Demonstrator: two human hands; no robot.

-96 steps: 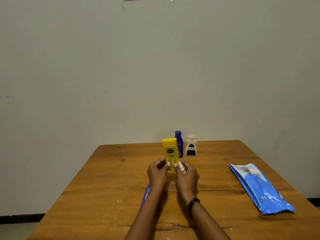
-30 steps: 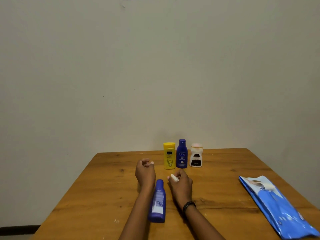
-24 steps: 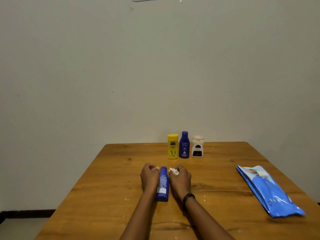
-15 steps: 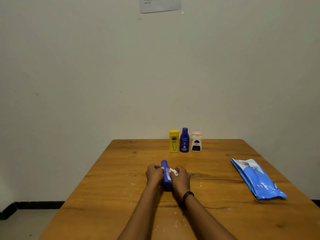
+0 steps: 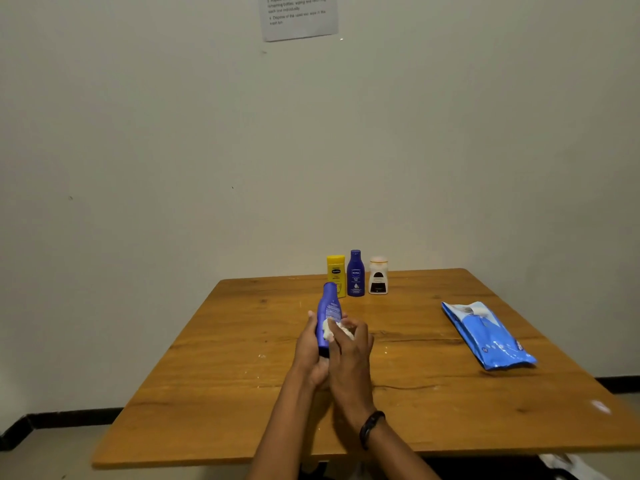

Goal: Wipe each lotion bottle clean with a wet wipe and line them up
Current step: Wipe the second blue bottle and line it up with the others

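Observation:
My left hand [image 5: 311,351] grips a blue lotion bottle [image 5: 329,306] by its lower part and holds it raised over the middle of the wooden table [image 5: 415,393], cap pointing away from me. My right hand [image 5: 351,351] pinches a crumpled white wet wipe [image 5: 335,329] against the bottle's side. At the far edge of the table three bottles stand in a row: a yellow bottle [image 5: 336,270], a dark blue bottle [image 5: 355,273] and a white bottle [image 5: 378,275].
A blue pack of wet wipes [image 5: 486,336] lies on the right side of the table. A printed sheet [image 5: 299,15] hangs on the wall above. White specks dot the tabletop near my hands.
The yellow bottle went from my hands to the back row. My left hand picked the blue bottle up off the table and raised it; my right hand brought the wipe onto it.

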